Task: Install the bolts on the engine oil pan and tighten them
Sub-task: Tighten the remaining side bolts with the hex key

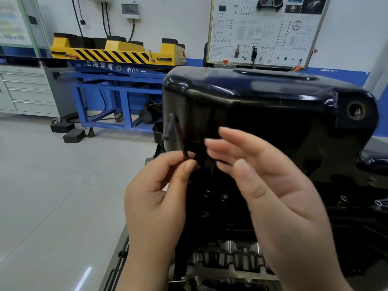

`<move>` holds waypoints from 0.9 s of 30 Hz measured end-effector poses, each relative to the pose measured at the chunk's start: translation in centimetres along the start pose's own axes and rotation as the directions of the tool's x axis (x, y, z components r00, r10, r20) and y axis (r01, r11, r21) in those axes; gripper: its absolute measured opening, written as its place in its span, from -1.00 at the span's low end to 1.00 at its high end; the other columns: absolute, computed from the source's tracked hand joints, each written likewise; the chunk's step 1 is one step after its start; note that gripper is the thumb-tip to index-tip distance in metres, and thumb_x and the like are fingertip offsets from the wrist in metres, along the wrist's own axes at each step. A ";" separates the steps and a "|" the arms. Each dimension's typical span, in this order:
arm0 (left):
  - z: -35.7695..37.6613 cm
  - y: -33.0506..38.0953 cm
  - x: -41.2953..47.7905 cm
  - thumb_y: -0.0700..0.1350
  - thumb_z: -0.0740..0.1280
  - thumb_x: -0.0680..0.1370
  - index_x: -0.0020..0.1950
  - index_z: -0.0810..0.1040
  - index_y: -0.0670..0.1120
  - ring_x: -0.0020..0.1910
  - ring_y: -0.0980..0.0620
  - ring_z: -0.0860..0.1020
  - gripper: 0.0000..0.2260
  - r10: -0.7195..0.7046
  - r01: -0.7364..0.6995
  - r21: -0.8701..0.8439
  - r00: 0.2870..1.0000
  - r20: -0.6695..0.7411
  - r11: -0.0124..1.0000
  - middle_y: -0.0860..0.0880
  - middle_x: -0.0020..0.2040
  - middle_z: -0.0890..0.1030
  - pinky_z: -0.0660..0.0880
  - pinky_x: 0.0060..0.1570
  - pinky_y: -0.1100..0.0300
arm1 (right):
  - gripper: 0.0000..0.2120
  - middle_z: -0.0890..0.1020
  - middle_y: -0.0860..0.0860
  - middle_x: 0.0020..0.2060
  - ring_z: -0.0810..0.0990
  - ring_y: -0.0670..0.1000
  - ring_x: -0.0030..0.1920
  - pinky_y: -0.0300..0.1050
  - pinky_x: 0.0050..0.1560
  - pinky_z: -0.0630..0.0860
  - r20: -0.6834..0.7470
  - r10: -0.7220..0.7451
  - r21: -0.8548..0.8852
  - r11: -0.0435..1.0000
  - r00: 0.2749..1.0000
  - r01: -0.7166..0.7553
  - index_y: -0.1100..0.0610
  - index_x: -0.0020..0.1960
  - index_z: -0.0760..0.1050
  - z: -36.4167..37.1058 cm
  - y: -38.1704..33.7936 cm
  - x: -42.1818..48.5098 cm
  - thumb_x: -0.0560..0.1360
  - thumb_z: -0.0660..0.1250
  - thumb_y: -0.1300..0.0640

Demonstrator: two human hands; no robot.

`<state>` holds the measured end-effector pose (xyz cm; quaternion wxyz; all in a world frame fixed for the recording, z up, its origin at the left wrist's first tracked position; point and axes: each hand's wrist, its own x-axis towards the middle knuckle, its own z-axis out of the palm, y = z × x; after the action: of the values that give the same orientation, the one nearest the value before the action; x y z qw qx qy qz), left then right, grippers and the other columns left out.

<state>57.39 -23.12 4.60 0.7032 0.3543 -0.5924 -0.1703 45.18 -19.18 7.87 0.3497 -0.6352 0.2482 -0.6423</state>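
Note:
A glossy black oil pan point(262, 95) sits on top of the engine, with a round drain hole point(355, 110) on its right side. Several bolts point(224, 195) show along its flange below my hands. My left hand point(159, 198) pinches a dark bolt point(178, 135) by its shank between thumb and forefinger, head up, in front of the pan's left face. My right hand point(264, 179) hovers beside it with straight, relaxed fingers, palm toward me, holding nothing.
The engine's metal underside point(226, 263) shows at the bottom. Behind stand a blue lift cart with a yellow striped top point(117, 53), a grey drawer cabinet point(27, 89), black blocks point(73, 135) on the tiled floor, and a wiring diagram board point(264, 32) on the wall.

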 end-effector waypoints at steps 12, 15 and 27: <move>-0.8 -0.1 -0.3 -0.15 0.30 0.52 -0.04 0.60 0.03 -0.18 0.05 0.63 -0.88 -0.103 0.096 -0.091 0.991 -0.085 0.991 -0.01 -0.19 0.65 0.56 -0.15 0.25 | -0.74 0.66 -0.13 -0.18 0.61 -0.15 -0.15 -0.49 -0.14 0.44 -0.460 -0.064 -0.594 0.764 0.886 -0.253 -0.15 -0.14 0.60 -7.7 1.8 -5.4 0.44 0.38 0.23; -0.6 0.0 -0.5 -0.13 0.31 0.51 -0.07 0.60 0.04 -0.19 0.05 0.63 -0.89 -0.127 0.120 -0.104 0.989 -0.072 0.987 -0.01 -0.20 0.65 0.55 -0.15 0.26 | -0.85 0.61 -0.19 -0.12 0.57 -0.17 -0.10 -0.54 -0.10 0.36 -0.415 -0.108 -0.717 0.650 0.903 -0.252 -0.14 -0.20 0.59 -8.7 1.8 -5.7 0.43 0.43 0.12; 0.3 -0.3 -1.1 -0.03 0.38 0.42 -0.18 0.61 0.17 -0.25 0.09 0.63 -0.93 -0.190 0.188 -0.037 0.978 -0.081 0.981 0.09 -0.25 0.65 0.53 -0.19 0.32 | -0.74 0.53 -0.20 -0.17 0.41 -0.17 -0.05 -0.47 0.04 0.30 -0.352 -0.122 -0.849 0.459 0.928 -0.261 -0.03 -0.05 0.64 -7.3 2.4 -4.9 0.37 0.32 -0.13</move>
<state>56.86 -22.71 3.61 0.7131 0.4057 -0.5235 -0.2300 38.02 -17.92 2.39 -0.0567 -0.5818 0.6311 -0.5100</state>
